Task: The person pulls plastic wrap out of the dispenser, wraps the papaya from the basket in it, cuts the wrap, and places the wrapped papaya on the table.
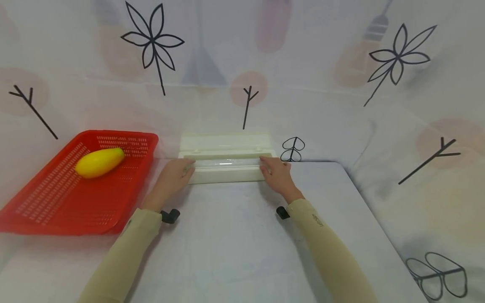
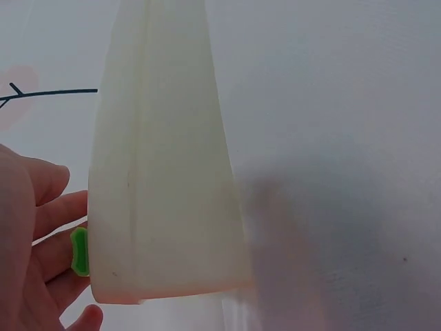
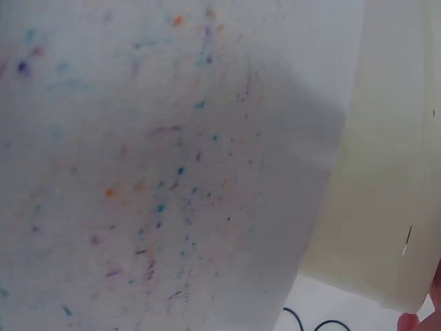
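A long cream box (image 1: 227,175) stands at the back of the table with its lid (image 1: 227,142) raised. Along its top lies a clear, shiny roll of cling film (image 1: 227,163). My left hand (image 1: 172,174) holds the roll's left end, thumb and fingers bent round it. A small green end piece (image 2: 80,252) shows among those fingers, just above the box's upper edge in the left wrist view. At the opposite end, my right hand (image 1: 277,173) grips the roll from the side. Only a little of the right hand's fingertips (image 3: 408,322) appears in the right wrist view.
To the left stands a red plastic basket (image 1: 83,206) with a yellow papaya-like fruit (image 1: 99,163) in it. The white-covered table (image 1: 223,244) meets a patterned cloth backdrop (image 1: 318,63) behind the box. Small coloured specks mark the table cover in the right wrist view.
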The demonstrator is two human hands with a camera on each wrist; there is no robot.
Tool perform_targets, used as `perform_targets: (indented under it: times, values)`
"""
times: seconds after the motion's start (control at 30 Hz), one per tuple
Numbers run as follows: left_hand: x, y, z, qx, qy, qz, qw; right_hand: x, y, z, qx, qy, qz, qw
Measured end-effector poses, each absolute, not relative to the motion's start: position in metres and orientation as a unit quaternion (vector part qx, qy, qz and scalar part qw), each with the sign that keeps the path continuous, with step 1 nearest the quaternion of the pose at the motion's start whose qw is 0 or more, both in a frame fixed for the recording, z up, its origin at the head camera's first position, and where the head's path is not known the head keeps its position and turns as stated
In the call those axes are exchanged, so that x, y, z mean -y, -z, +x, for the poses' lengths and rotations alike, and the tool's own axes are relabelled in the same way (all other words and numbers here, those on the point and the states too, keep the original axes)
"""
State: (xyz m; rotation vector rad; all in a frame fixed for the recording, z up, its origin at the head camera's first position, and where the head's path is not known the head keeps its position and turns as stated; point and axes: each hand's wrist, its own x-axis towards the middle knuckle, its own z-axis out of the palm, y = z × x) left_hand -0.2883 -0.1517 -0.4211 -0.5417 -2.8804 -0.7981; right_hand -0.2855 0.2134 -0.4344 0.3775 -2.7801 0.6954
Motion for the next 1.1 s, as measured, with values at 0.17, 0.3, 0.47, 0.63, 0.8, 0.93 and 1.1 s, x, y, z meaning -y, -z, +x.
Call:
perform_targets:
  times: [0.17,0.3,0.47,0.63,0.8,0.93,1.1]
  values:
    - [0.147,0.418,-0.296,0.949,0.255,-0.179,0.054,-0.213,0.432,-0.289,0.957,-0.239,0.118,0.115]
    - [0.145,0.415,-0.299,0.952,0.262,-0.154,0.039,-0.213,0.43,-0.293,0.956,-0.252,0.105,0.105]
    - [0.14,0.409,-0.304,0.956,0.254,-0.139,0.052,-0.21,0.421,-0.299,0.962,-0.247,0.084,0.082]
    - [0.133,0.407,-0.314,0.963,0.231,-0.126,0.064,-0.208,0.412,-0.306,0.966,-0.248,0.055,0.054]
    - [0.129,0.412,-0.322,0.965,0.229,-0.103,0.076,-0.205,0.41,-0.308,0.959,-0.277,0.029,0.047]
    - [0.128,0.415,-0.323,0.962,0.227,-0.101,0.111,-0.202,0.408,-0.309,0.958,-0.282,0.024,0.05]
    - [0.128,0.417,-0.323,0.956,0.236,-0.104,0.141,-0.197,0.405,-0.313,0.963,-0.262,0.018,0.057]
